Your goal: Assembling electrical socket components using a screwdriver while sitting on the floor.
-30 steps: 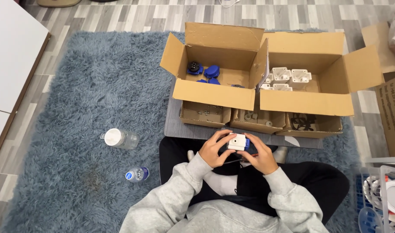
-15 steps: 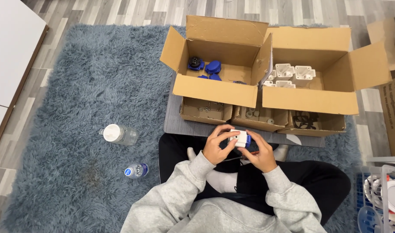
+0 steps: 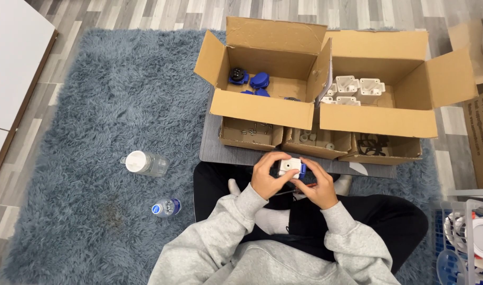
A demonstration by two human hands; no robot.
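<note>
Over my lap, my left hand (image 3: 267, 177) and my right hand (image 3: 318, 182) both grip a small white boxy part (image 3: 288, 167) with a blue piece on its right side. A thin reddish tool or wire shows under my right fingers. Ahead stand two open cardboard boxes: the left box (image 3: 260, 108) holds several blue parts (image 3: 259, 81), the right box (image 3: 376, 119) holds several white housings (image 3: 352, 87).
Three small cardboard trays (image 3: 252, 138) with small hardware sit on a grey board (image 3: 212, 150) in front of the boxes. Two plastic bottles (image 3: 144, 163) lie on the blue shag rug at my left. A basket (image 3: 465, 237) stands at the right, white furniture at far left.
The hands have stayed together over the lap, turning the white and blue part slightly. The view shifted a little; nothing else moved.
</note>
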